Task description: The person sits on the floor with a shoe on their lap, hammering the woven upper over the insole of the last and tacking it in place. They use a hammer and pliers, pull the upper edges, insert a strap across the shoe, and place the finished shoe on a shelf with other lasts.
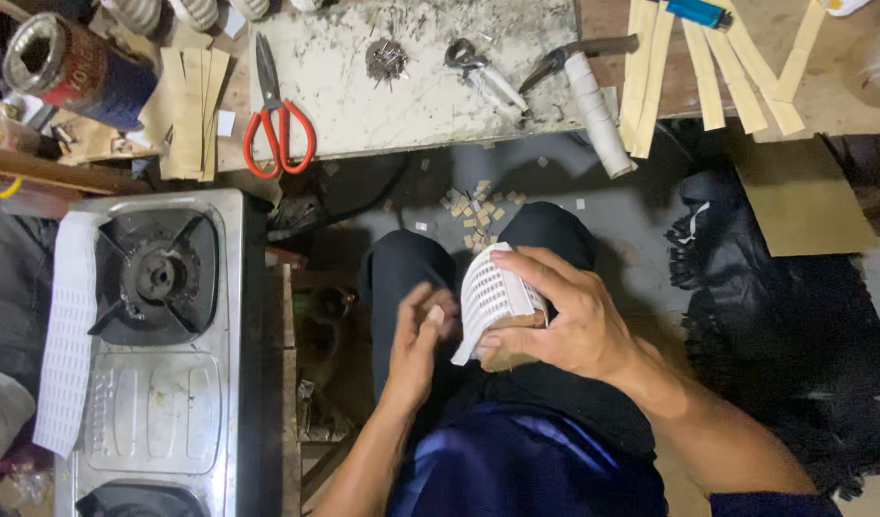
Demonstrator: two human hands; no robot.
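Head view: your right hand (564,321) grips a white perforated strip (493,297) wrapped over a block; your left hand (421,345) hangs loose beside it.

At frame centre, a white perforated strip (493,295) with a grid of small holes wraps a tan block (513,356). Upper left lie red-handled scissors (279,120) on a grey, speckled desk (363,105). A matching white strip (68,325) drapes the silver stove (172,402), lower left.
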